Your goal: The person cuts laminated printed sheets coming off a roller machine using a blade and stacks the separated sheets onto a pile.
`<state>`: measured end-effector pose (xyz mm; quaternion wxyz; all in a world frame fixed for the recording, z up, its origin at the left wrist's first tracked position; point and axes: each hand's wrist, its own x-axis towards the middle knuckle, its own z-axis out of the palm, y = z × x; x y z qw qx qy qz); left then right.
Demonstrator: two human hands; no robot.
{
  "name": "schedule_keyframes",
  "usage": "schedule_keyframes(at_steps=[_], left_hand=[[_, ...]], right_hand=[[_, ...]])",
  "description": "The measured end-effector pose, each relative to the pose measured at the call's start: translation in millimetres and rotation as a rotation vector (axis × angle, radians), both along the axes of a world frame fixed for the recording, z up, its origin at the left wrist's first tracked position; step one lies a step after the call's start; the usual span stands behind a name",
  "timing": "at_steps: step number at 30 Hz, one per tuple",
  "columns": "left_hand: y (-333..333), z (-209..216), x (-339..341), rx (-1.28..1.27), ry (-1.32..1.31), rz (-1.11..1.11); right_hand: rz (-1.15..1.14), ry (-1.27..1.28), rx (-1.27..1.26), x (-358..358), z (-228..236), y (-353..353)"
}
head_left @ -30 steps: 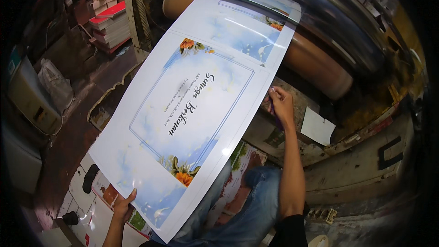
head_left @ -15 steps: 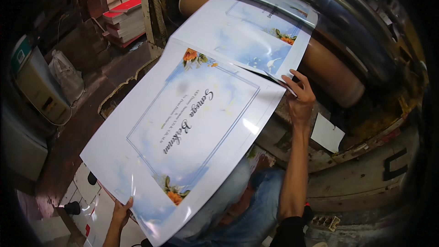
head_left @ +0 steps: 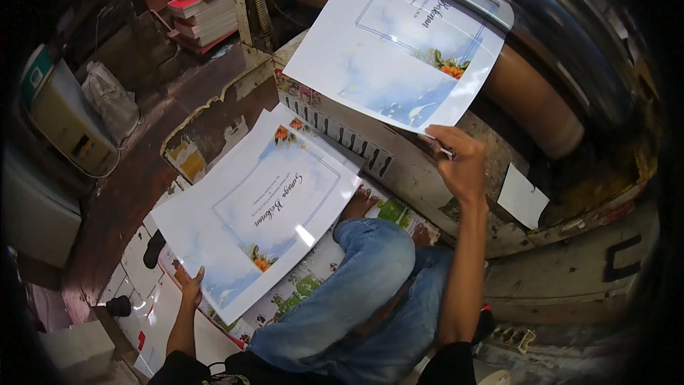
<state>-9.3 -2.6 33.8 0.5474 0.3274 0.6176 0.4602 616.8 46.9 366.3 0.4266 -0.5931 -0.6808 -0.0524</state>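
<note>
A glossy printed sheet (head_left: 278, 199), with a blue border, orange flowers and dark script, lies slanted over a pile of similar paper beside my legs. My left hand (head_left: 188, 286) has its lower left edge, thumb on top and fingers partly hidden beneath. A second sheet (head_left: 399, 57) with the same print hangs over the brown roller (head_left: 534, 103), its top end curving up under a shiny metal roller. At that sheet's near right corner is my right hand (head_left: 462, 164), fingers closed round a small thin pale thing (head_left: 446, 151), too small to name.
The machine's worn pale front panel (head_left: 342, 128) stands between the two sheets. A white card (head_left: 522, 196) rests on the ledge at right. Book stacks (head_left: 203, 14) stand at back left, near a grey bag (head_left: 110, 100). My jeans-clad legs (head_left: 342, 292) fill the lower middle.
The two sheets were joined edge to edge and are now apart. My left hand has lowered the near sheet onto the pile. My right hand has moved slightly down beside the upper sheet.
</note>
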Motion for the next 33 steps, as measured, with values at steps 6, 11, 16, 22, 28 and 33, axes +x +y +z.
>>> schedule_keyframes(at_steps=[6, 11, 16, 22, 28, 33], left_hand=[[53.2, -103.9, -13.6, -0.169, -0.26, 0.174], [84.1, -111.0, 52.7, 0.032, -0.26, 0.156], [82.2, -108.7, 68.9, -0.052, 0.836, 0.191], [62.8, -138.3, 79.6, -0.112, 0.484, 0.351], [60.4, -91.2, 112.7, -0.048, 0.52, 0.183], [86.9, 112.4, 239.8, 0.195, -0.144, -0.445]], right_hand=[[0.05, 0.115, -0.062, -14.9, -17.6, -2.8], [0.059, 0.161, -0.213, -11.5, -20.0, -14.3], [0.12, 0.185, -0.3, -14.7, -14.3, -13.8], [0.255, 0.283, -0.514, -38.2, 6.9, -24.1], [0.405, 0.191, -0.559, -45.3, 6.7, -31.5], [0.606, 0.195, -0.696, -44.8, -7.9, -25.6]])
